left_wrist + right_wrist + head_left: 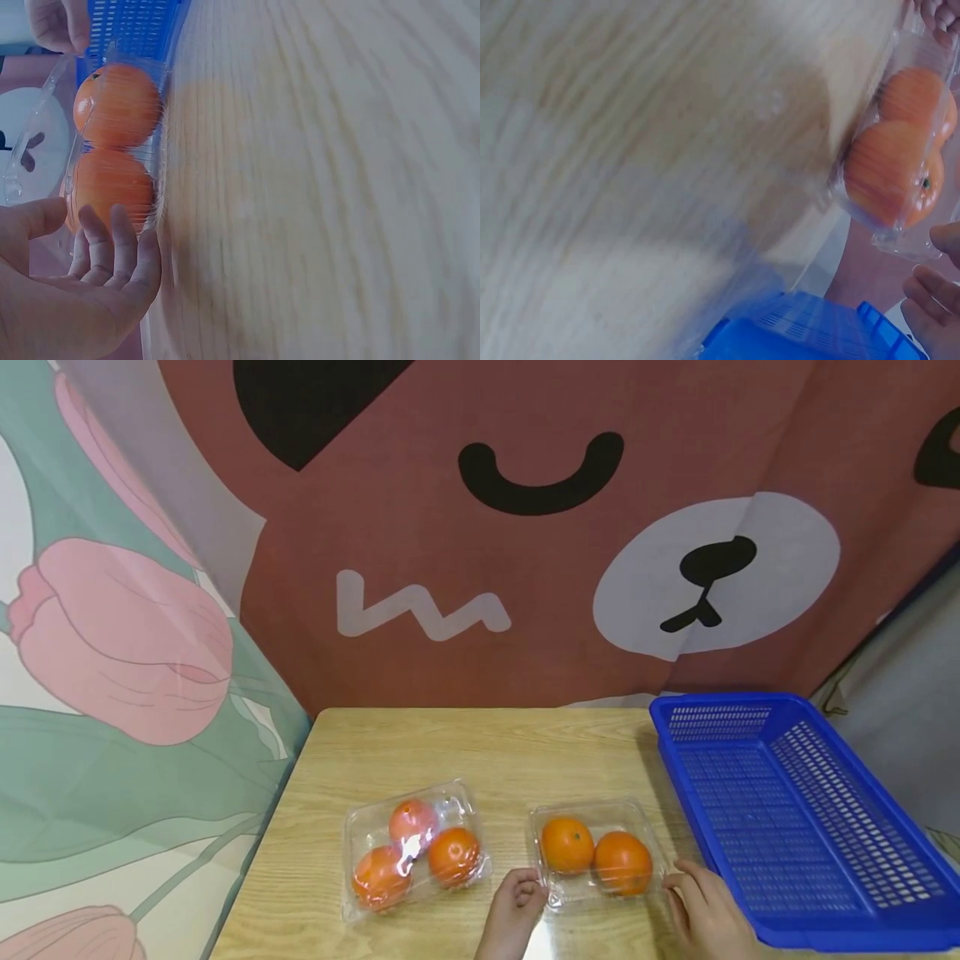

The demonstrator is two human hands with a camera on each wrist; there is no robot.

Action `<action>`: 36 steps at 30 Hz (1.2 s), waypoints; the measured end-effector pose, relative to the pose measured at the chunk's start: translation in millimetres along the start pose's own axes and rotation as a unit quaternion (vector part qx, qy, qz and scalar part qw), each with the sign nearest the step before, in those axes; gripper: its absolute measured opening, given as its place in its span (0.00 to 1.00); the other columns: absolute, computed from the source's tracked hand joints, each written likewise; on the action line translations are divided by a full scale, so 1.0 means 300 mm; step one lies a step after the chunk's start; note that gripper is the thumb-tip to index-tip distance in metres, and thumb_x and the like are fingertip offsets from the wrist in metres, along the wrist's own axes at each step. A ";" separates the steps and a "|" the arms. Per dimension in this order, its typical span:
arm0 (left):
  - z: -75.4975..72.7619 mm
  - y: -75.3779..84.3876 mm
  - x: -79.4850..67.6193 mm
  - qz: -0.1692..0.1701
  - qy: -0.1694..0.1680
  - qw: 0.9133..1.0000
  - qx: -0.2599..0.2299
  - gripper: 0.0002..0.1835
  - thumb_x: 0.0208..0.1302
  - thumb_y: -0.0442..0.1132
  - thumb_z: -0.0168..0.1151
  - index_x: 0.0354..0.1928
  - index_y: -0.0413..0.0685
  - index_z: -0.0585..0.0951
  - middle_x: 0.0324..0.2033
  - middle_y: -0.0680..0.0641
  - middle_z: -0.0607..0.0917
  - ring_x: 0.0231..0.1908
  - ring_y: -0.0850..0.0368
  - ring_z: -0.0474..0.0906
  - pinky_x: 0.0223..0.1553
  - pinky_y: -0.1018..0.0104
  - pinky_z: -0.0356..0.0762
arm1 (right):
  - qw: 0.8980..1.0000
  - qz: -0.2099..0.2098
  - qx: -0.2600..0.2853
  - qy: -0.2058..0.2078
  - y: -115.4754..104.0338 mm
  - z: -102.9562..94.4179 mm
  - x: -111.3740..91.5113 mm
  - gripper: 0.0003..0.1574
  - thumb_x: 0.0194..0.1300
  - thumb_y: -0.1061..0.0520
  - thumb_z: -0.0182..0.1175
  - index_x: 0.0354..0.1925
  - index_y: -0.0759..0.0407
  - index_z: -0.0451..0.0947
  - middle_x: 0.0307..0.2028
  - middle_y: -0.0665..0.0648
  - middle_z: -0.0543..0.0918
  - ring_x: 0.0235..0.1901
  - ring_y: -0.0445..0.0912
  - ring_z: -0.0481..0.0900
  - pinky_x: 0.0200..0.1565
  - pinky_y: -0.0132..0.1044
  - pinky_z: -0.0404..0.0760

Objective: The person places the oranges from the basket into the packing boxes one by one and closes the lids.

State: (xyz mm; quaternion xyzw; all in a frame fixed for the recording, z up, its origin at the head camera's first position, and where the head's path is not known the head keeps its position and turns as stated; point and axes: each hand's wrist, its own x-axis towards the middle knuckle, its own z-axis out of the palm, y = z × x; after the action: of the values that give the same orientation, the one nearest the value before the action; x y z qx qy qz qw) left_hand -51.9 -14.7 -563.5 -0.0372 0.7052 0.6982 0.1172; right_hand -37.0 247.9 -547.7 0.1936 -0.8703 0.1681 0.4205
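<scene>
A clear plastic box (592,902) with two oranges inside, one orange (567,845) and another orange (622,862), sits on the table between the hands. My left hand (516,910) is at its near left corner; in the left wrist view its thumb (46,217) and loosely bent fingers stand apart beside the box. My right hand (708,906) is at the right edge, its thumb (946,236) and fingers parted near the corner. A transparent flap of the box slants away from the oranges in the left wrist view.
Left of it lies another clear box (352,827) with several orange fruits, light glaring off its top. A large blue plastic basket (795,835) stands on the right. Printed cloth (450,543) hangs behind the wooden table (510,743).
</scene>
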 end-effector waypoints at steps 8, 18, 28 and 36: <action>0.001 -0.004 0.005 -0.003 -0.005 0.999 -0.050 0.11 0.63 0.27 0.59 0.47 0.31 0.75 0.28 0.51 0.79 0.27 0.65 0.73 0.33 0.73 0.72 | 1.000 -0.014 -0.005 0.022 0.003 0.030 -0.029 0.30 0.79 0.45 0.43 0.28 0.60 0.78 0.33 0.63 0.82 0.29 0.57 0.80 0.36 0.43 0.72; -0.003 0.012 -0.001 -0.010 -0.007 0.998 -0.058 0.11 0.64 0.26 0.58 0.48 0.29 0.73 0.29 0.49 0.80 0.28 0.64 0.74 0.34 0.73 0.71 | 1.000 -0.005 -0.018 0.012 -0.002 0.038 -0.055 0.29 0.79 0.44 0.43 0.27 0.57 0.78 0.33 0.61 0.83 0.27 0.56 0.80 0.27 0.47 0.76; 0.000 0.011 0.002 -0.018 0.004 0.998 -0.058 0.10 0.69 0.28 0.49 0.47 0.26 0.73 0.29 0.47 0.82 0.28 0.62 0.75 0.34 0.69 0.71 | 1.000 0.026 -0.013 -0.002 0.002 0.041 -0.081 0.31 0.78 0.40 0.43 0.31 0.57 0.80 0.35 0.58 0.83 0.30 0.54 0.81 0.33 0.42 0.75; 0.002 0.014 -0.003 -0.033 0.003 0.997 -0.064 0.12 0.71 0.32 0.50 0.48 0.26 0.72 0.28 0.50 0.81 0.28 0.61 0.75 0.34 0.69 0.70 | 0.990 0.126 0.063 -0.013 -0.017 0.041 -0.101 0.25 0.75 0.42 0.51 0.36 0.61 0.81 0.35 0.59 0.83 0.43 0.30 0.75 0.53 0.14 0.63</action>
State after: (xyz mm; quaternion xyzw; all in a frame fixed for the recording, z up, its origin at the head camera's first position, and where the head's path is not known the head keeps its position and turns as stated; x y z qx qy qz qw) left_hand -51.8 -14.1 -559.2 -0.0703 0.6578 0.7376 0.1351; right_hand -25.2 243.8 -578.4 0.1107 -0.8809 0.2714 0.3717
